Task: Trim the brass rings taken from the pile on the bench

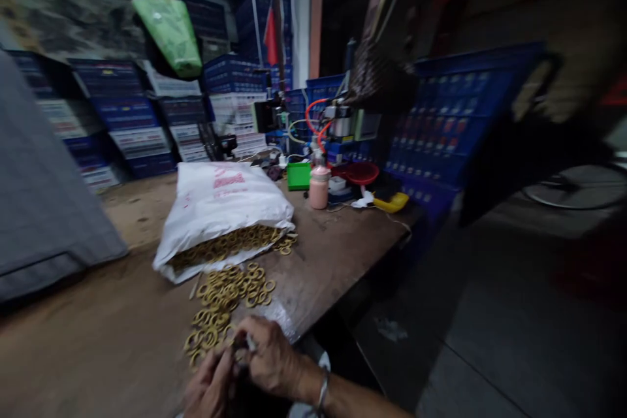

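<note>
My right hand (274,356), with a bracelet (324,388) at the wrist, is closed at the table's near edge. Its thumb and fingers pinch a small dark and greyish piece, too blurred to name. Close beside it, my left hand (210,386) has its fingers pressed together near the same piece; part of it is cut off by the bottom of the view. Just beyond both hands lies a loose pile of brass-coloured rings (223,297). Behind the pile a white sack (228,199) with red print lies on its side, its mouth towards me and full of similar rings.
On the brown table (337,255) stand a pink bottle (319,188), a green tray (298,177), a red dish (362,173) and a yellow-handled thing (392,201). Stacked blue crates (122,111) line the back. A large blue basket (441,117) stands right. A green bag (169,32) hangs above.
</note>
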